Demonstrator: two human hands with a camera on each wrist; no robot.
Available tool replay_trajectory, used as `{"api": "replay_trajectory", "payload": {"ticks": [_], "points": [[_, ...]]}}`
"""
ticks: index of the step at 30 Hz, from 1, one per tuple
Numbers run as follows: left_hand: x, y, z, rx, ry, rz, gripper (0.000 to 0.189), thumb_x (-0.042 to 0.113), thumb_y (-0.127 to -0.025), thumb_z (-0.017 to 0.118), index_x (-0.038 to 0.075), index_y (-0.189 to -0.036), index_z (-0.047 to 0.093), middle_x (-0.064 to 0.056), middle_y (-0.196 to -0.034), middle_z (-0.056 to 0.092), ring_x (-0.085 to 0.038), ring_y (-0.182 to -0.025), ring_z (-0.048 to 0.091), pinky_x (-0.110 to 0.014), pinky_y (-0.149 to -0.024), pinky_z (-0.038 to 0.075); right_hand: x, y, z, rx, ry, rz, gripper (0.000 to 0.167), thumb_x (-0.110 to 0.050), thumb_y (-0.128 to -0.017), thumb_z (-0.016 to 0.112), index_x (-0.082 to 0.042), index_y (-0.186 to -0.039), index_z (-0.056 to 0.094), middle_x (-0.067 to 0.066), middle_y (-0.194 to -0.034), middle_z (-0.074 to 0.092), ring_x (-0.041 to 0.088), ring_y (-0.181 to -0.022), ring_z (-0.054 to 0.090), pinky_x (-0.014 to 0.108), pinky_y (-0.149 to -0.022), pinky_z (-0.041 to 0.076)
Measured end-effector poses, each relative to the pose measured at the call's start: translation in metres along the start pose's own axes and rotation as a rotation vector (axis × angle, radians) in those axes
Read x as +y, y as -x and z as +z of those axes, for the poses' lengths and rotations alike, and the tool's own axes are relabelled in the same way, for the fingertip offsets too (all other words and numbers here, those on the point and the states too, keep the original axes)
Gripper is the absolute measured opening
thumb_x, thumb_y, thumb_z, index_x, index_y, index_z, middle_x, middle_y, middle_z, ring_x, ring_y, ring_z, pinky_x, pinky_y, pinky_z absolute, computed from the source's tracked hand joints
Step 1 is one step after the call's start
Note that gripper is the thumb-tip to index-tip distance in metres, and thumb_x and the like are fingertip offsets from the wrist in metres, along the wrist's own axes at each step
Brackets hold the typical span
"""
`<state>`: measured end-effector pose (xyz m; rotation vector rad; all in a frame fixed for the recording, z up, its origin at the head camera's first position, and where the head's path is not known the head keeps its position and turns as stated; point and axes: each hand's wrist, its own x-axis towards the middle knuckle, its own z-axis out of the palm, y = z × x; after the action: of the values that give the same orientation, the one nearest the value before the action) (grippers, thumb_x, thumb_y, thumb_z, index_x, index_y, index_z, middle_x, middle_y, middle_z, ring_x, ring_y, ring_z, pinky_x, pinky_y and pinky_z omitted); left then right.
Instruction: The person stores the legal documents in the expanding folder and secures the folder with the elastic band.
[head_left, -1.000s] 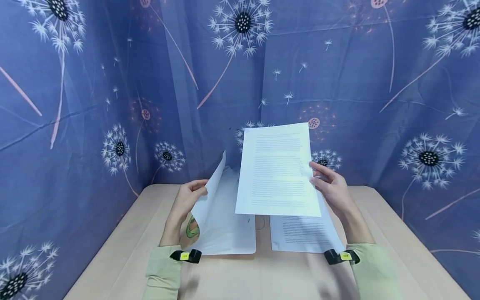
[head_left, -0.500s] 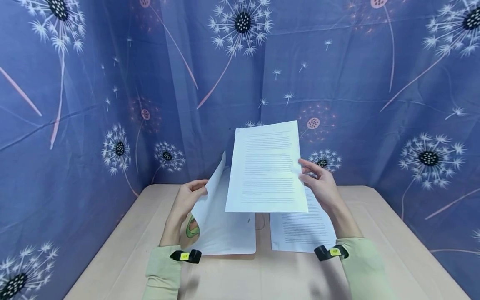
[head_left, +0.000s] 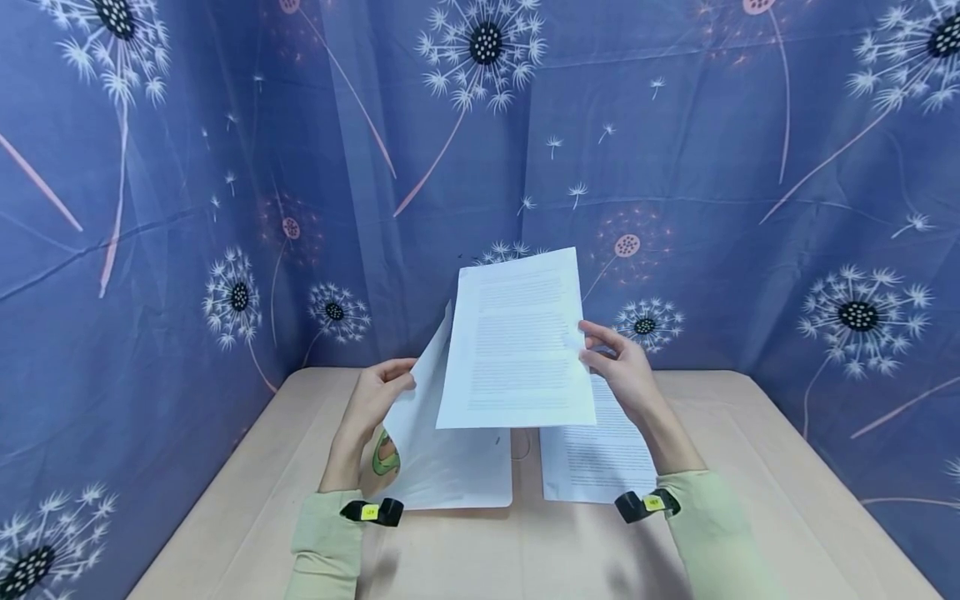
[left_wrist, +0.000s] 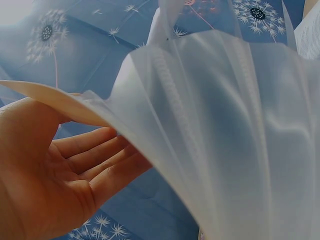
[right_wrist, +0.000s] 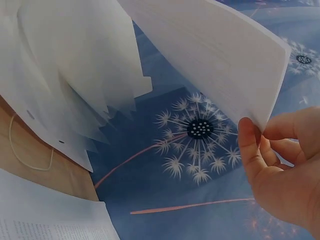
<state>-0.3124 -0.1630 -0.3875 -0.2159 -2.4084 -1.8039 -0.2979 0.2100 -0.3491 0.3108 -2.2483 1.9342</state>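
Note:
A pale folder (head_left: 472,479) lies on the table, its cover raised. Translucent accordion pockets (left_wrist: 225,125) fan out inside it in the left wrist view. My left hand (head_left: 372,404) pinches the raised cover by its edge; in the left wrist view, the fingers extend behind the cover. My right hand (head_left: 626,371) pinches a thin stack of printed paper (head_left: 517,346) by its right edge. The paper is held up, tilted, in front of the folder and hides part of it. More printed sheets (head_left: 600,462) lie on the table to the right, partly covered by the right forearm and the raised paper.
A thin elastic cord (right_wrist: 30,166) loops out from the folder's edge over the beige table (head_left: 480,558). Blue curtains with dandelion prints (head_left: 675,167) stand close behind the table and on both sides. Each wrist wears a black strap with a camera.
My right hand has carried the printed paper leftward across the folder, rising slightly, then lowering a little. More of the paper now overlaps the raised cover. My left hand has stayed in place.

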Motion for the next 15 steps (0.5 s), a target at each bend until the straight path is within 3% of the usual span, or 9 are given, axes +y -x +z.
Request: {"api": "replay_trajectory", "payload": {"ticks": [15], "points": [[0.003,0.002,-0.001,-0.008,0.011,-0.001,0.039,0.012,-0.092,0.06,0.006,-0.13,0.065,-0.016,-0.129,0.066,-0.028,-0.122,0.059,-0.047,-0.106,0.045,0.003,-0.001,0.013,-0.021,0.112,0.029,0.051,-0.008,-0.098,0.057,-0.008,-0.148,0.046,0.009,-0.11,0.051,0.009,-0.094,0.061,0.022,-0.08,0.054]]}}
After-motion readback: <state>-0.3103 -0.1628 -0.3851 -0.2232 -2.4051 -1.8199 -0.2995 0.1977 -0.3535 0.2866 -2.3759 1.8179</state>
